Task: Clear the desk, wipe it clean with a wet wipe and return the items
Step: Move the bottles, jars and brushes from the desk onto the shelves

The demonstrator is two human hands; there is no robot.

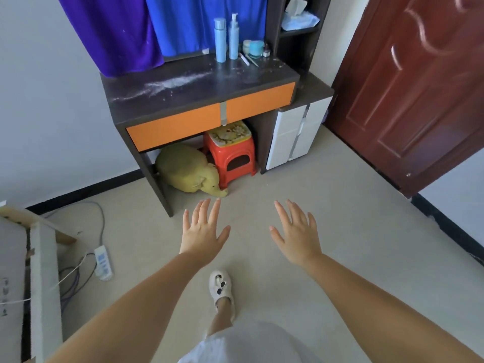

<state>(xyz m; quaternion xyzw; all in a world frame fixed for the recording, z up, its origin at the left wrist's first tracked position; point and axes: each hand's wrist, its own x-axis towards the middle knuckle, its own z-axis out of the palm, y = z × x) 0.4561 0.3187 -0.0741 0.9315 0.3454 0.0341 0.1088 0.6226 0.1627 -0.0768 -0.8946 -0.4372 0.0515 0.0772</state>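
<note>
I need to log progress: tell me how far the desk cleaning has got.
Nothing looks done yet. The two bottles, the jar and small items stand on the desk, and white dust streaks its top. Both hands, left and right, are open and empty. The wipes pack sits untouched on the shelf. Clearing, wiping and returning all remain.

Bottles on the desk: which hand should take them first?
Right, probably. The bottles stand at the desk's back right, more on the right hand's side than the left hand's. Both hands are open, empty, and well short of the desk.
</note>
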